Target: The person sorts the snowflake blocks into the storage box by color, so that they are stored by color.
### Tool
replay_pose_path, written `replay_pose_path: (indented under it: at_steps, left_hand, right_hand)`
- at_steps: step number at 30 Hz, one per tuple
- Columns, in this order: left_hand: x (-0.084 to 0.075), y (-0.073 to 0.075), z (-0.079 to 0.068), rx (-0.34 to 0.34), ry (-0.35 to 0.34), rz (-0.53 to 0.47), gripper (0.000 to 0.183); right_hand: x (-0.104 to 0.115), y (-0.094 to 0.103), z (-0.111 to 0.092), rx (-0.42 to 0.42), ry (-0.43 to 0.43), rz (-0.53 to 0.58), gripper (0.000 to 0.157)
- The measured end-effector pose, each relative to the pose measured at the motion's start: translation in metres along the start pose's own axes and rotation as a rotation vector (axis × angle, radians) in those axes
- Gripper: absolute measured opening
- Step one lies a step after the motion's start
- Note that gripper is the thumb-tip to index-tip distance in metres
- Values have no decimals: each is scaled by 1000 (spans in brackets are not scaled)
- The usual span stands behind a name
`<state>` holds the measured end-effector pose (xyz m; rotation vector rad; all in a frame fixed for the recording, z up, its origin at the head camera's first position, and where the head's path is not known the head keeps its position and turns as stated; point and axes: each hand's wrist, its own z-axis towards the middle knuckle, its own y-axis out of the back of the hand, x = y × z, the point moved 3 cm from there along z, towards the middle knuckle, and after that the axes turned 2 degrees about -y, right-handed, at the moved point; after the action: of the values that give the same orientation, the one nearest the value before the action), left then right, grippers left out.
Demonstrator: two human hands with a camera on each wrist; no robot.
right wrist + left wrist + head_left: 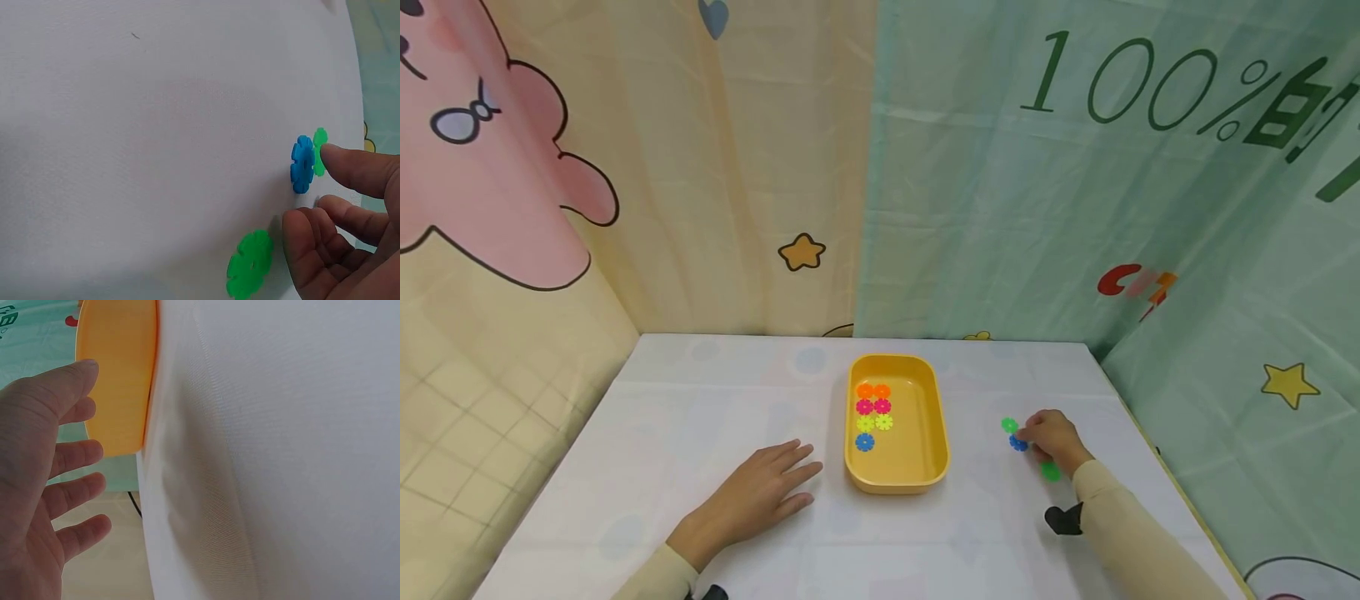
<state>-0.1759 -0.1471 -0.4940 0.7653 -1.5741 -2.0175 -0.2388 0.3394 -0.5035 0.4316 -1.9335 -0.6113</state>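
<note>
My right grip [1054, 437], parted, beside a blue disc [1017, 444]
Right of the tray [919, 433]; left grip [762, 492] spread, left of it.

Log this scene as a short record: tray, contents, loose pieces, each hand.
Tray: yellow tray on the white table
Contents: two orange pieces, two pink pieces, two yellow pieces, one blue piece
Loose, right of tray: another blue piece, two green pieces
Left hand: beside tray, holding nothing
Right hand: at the loose blue piece, thumb and fingers apart
</note>
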Motion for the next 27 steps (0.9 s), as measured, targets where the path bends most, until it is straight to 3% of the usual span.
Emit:
replay_pose_path:
  at_steps: [11, 21, 27]
  left_hand:
    - [0, 1, 1, 6, 6, -7, 47]
    - [2, 0, 1, 2, 11, -5, 49]
    - [2, 0, 0, 14, 20, -15, 48]
  right_hand:
    - [7, -7, -3, -48, 3, -170, 26]
    - [13, -11, -3, -49, -8, -226, 23]
    - [12, -11, -4, -31, -28, -204, 21]
